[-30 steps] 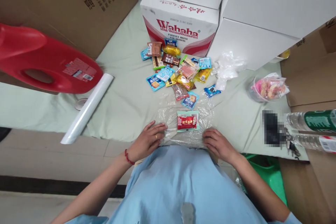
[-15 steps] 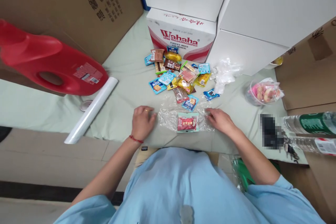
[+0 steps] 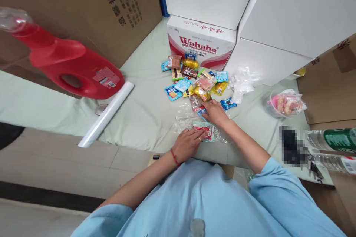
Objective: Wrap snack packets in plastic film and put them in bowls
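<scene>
A pale green cloth point(image 3: 150, 63) covers the surface under everything. On it, straight out from the person, lies a pile of wrapped snacks point(image 3: 204, 83); at its near edge a crinkled clear film point(image 3: 182, 119) lies under the hands.

The left hand point(image 3: 189, 142) lies palm down, fingers stretched out and not closed around anything, over the left part of the red packet. The right hand point(image 3: 214, 113) comes in from the right, farther out, its fingertips at the blue packet; whether they pinch it I cannot tell.

The red packet point(image 3: 208, 133) sits on the film between the person and the pile, nearer the left hand; partly covered, its long axis is uncertain. The blue packet point(image 3: 202, 113) lies just beyond it, left of the right hand, its long axis also hidden.
</scene>
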`<state>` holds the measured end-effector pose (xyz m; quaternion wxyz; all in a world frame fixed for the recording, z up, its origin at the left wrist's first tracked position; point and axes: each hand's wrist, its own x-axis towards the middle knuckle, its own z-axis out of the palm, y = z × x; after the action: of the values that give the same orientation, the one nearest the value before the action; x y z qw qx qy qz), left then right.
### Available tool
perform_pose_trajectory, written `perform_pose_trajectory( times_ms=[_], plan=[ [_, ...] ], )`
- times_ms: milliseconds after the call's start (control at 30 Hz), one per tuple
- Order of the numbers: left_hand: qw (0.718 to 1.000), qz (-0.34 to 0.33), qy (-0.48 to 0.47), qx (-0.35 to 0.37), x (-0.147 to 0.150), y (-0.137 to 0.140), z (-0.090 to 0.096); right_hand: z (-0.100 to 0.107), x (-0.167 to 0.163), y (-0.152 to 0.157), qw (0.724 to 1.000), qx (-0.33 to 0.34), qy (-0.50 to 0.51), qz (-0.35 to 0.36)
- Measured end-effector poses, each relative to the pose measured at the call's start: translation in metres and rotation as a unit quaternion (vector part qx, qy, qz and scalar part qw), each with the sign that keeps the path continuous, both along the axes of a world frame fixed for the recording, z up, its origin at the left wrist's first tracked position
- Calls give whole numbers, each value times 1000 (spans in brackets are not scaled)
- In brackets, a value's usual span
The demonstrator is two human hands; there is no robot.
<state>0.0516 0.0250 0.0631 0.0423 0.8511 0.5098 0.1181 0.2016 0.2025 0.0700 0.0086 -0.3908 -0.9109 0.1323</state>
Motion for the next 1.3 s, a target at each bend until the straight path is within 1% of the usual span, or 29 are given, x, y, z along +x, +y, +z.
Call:
perform_pose_trajectory(
  times_ms=[67, 167, 233, 300, 367, 433, 500, 567, 633, 700, 767, 867, 933, 1000, 1067, 1133, 1167, 1200, 1233, 1300],
  plan=[
    [999, 21, 4, -30, 4, 4, -6, -2, 1, 5, 999, -42, 29, -3],
    [998, 37, -11, -47, 5, 3, -12, 3, 13, 2, 991, -96, 91, 15],
    [997, 42, -27, -53, 5, 1, -16, 10, 23, -9, 984, -115, 132, 41],
    [996, 46, -45, -56, 5, -1, -20, 15, 33, -29, 977, -125, 156, 74],
    [995, 51, -62, -58, 6, -1, -24, 17, 41, -53, 976, -118, 149, 104],
    [993, 52, -82, -63, 6, -1, -29, 12, 46, -77, 980, -97, 129, 119],
    [990, 46, -118, -68, 2, -1, -32, 3, 50, -96, 983, -73, 130, 111],
    [981, 36, -177, -71, -4, -2, -35, -9, 51, -110, 982, -54, 152, 94],
    [966, 27, -245, -79, -14, -3, -38, -22, 50, -120, 980, -41, 178, 79],
    [951, 33, -293, -92, -25, -4, -39, -33, 48, -126, 973, -28, 218, 62],
    [947, 57, -298, -101, -34, -3, -40, -41, 46, -131, 961, -13, 272, 43],
    [957, 81, -260, -102, -41, 1, -39, -45, 43, -133, 947, -10, 321, 11],
    [964, 78, -238, -87, -41, 4, -39, -44, 43, -132, 950, -27, 310, 9],
    [969, 77, -227, -55, -40, 6, -38, -42, 43, -130, 961, -44, 273, 30],
    [969, 86, -232, -15, -40, 5, -38, -40, 44, -128, 971, -57, 224, 54],
    [957, 116, -267, 18, -43, 0, -37, -39, 44, -128, 980, -63, 179, 61],
    [944, 142, -298, 30, -46, -3, -38, -38, 44, -129, 983, -64, 163, 61],
    [924, 175, -337, 37, -49, -6, -38, -38, 44, -130, 985, -65, 152, 59],
    [898, 216, -380, 42, -52, -9, -38, -38, 43, -131, 986, -67, 144, 55],
    [837, 312, -446, 51, -58, -11, -38, -36, 42, -133, 987, -72, 140, 45]
  ],
)
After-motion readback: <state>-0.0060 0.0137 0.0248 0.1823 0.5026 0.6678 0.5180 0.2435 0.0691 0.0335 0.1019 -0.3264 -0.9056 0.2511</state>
